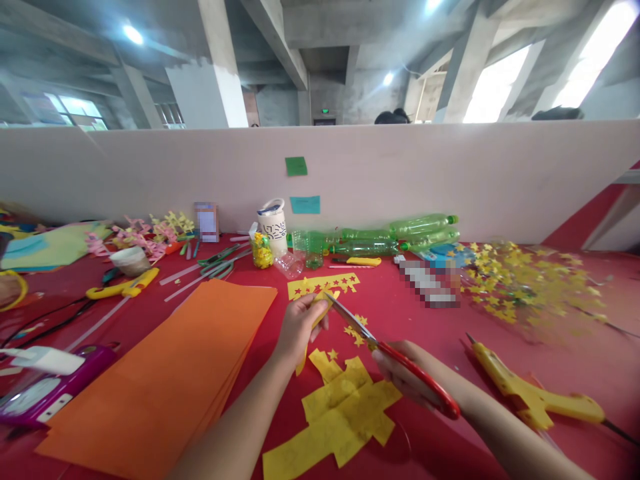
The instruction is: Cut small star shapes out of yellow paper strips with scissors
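Observation:
My left hand [299, 328] pinches a folded strip of yellow paper [320, 313] above the table. In my right hand [407, 370] is a pair of scissors [383, 347] with red handles, its blade tips meeting the paper close to my left thumb. Several cut yellow stars [356, 328] lie on the table just beyond the scissors. Below my hands spreads a heap of yellow paper pieces [340, 407]. Behind them lies a yellow strip with star-shaped holes [324, 284].
Orange sheets [170, 367] lie at left, near a purple power strip [60, 387] and a yellow glue gun [123, 285]. Another glue gun [535, 390] rests at right, below a yellow star bunch [520, 280]. Green bottles [370, 247] line the white partition [200, 167].

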Demonstrator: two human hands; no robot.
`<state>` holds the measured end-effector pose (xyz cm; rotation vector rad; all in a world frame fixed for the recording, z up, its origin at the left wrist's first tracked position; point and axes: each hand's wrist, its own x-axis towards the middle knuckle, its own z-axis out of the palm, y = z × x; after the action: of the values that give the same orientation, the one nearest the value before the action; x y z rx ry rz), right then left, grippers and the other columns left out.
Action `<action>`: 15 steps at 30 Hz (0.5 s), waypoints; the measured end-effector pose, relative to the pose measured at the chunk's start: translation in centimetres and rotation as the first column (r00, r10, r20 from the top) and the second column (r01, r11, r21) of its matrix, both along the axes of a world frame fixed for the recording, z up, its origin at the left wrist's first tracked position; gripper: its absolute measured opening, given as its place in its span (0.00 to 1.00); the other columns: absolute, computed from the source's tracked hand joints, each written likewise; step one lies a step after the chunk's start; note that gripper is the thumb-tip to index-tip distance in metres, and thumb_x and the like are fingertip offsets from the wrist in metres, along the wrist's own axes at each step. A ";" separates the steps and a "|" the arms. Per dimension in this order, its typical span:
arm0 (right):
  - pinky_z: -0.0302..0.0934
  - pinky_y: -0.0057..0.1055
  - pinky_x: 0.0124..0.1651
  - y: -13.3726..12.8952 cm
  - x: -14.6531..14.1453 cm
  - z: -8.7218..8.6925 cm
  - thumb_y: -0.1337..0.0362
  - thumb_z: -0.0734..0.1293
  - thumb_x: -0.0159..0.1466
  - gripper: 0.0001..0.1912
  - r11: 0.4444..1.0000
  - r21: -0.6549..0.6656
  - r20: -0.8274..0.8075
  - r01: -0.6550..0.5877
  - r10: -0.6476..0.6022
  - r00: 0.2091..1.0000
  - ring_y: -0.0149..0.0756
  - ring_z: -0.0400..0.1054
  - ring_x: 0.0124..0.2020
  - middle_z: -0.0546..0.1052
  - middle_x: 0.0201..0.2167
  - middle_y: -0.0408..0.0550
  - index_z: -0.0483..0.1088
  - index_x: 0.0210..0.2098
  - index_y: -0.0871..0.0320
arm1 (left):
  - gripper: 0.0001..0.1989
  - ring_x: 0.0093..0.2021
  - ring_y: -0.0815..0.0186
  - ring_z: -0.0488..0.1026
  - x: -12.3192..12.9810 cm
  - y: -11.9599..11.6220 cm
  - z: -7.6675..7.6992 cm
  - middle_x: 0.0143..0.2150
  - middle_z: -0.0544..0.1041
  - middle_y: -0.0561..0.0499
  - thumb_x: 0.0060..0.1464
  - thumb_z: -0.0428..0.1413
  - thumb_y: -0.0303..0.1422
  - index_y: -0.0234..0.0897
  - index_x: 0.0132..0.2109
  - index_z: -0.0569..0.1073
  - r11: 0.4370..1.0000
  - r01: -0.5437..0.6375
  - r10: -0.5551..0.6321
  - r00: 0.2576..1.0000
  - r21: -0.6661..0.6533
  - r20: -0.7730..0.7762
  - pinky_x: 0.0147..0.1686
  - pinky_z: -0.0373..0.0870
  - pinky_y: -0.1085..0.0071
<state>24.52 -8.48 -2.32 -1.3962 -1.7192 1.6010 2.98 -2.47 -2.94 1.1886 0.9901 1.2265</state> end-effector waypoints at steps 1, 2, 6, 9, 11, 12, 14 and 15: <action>0.41 0.21 0.14 0.0 0.0 -0.2 0.44 0.59 0.63 0.25 1.000 0.000 -0.001 0.005 -0.005 1.000 0.22 0.48 0.12 0.54 0.13 0.34 0.58 0.23 0.57 | 0.12 0.13 0.78 0.54 0.0 0.0 0.0 0.18 0.69 0.56 0.52 0.56 0.39 0.34 0.28 0.70 1.000 0.005 -0.005 1.000 0.004 -0.002 0.14 0.46 0.79; 0.41 0.21 0.14 0.1 0.0 -0.3 0.44 0.60 0.63 0.24 1.000 -0.007 -0.004 0.014 -0.014 1.000 0.22 0.47 0.12 0.54 0.13 0.34 0.57 0.23 0.57 | 0.11 0.13 0.78 0.54 0.0 0.0 -0.1 0.18 0.69 0.56 0.52 0.55 0.39 0.34 0.29 0.70 1.000 0.010 -0.010 1.000 0.007 -0.004 0.14 0.46 0.79; 0.40 0.21 0.14 0.2 0.0 -0.7 0.46 0.63 0.62 0.22 0.997 -0.047 -0.028 0.055 -0.057 0.998 0.21 0.46 0.12 0.53 0.13 0.33 0.57 0.24 0.57 | 0.12 0.12 0.77 0.57 -0.1 0.1 -0.1 0.19 0.71 0.55 0.53 0.55 0.39 0.35 0.30 0.68 0.999 0.041 -0.041 0.999 -0.001 -0.007 0.14 0.48 0.78; 0.40 0.21 0.14 0.2 0.0 -0.6 0.47 0.63 0.62 0.22 0.998 -0.027 -0.023 0.064 -0.065 0.998 0.22 0.46 0.12 0.53 0.13 0.33 0.58 0.24 0.57 | 0.13 0.15 0.73 0.63 0.0 -0.1 0.2 0.21 0.72 0.55 0.54 0.54 0.42 0.36 0.29 0.68 0.997 0.076 -0.076 0.997 -0.001 -0.012 0.16 0.56 0.76; 0.40 0.20 0.14 0.2 0.0 -0.3 0.47 0.64 0.62 0.22 0.997 -0.020 -0.013 0.068 -0.068 0.998 0.22 0.46 0.13 0.53 0.13 0.33 0.57 0.23 0.57 | 0.15 0.19 0.70 0.67 0.0 -0.2 0.3 0.22 0.73 0.53 0.55 0.53 0.43 0.36 0.29 0.69 0.996 0.084 -0.084 0.996 0.022 -0.021 0.21 0.62 0.73; 0.41 0.20 0.14 0.2 0.0 -0.2 0.47 0.64 0.61 0.22 0.997 -0.019 -0.008 0.068 -0.069 0.998 0.22 0.46 0.13 0.53 0.13 0.33 0.57 0.23 0.57 | 0.15 0.21 0.69 0.69 -0.1 -0.2 0.3 0.22 0.73 0.53 0.55 0.52 0.43 0.36 0.28 0.69 0.997 0.070 -0.068 0.997 0.037 -0.032 0.23 0.64 0.73; 0.41 0.20 0.15 0.1 -0.1 0.0 0.47 0.64 0.61 0.22 0.998 -0.015 0.001 0.066 -0.066 0.998 0.22 0.46 0.13 0.53 0.13 0.33 0.57 0.23 0.57 | 0.16 0.24 0.67 0.70 -0.2 0.0 0.1 0.23 0.72 0.53 0.53 0.54 0.43 0.36 0.27 0.70 0.998 -0.010 0.014 0.998 0.068 -0.061 0.26 0.64 0.72; 0.41 0.20 0.15 0.1 -0.1 0.0 0.47 0.64 0.61 0.22 0.998 -0.014 0.001 0.066 -0.066 0.998 0.22 0.46 0.13 0.53 0.13 0.33 0.57 0.23 0.57 | 0.15 0.26 0.66 0.70 -0.2 0.1 -0.1 0.23 0.72 0.53 0.52 0.55 0.43 0.36 0.27 0.71 0.995 -0.060 0.066 0.995 0.077 -0.075 0.27 0.64 0.72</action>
<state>24.41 -8.36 -2.34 -1.4451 -1.6475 1.5795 2.78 -2.36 -3.08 1.2797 1.0539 1.2852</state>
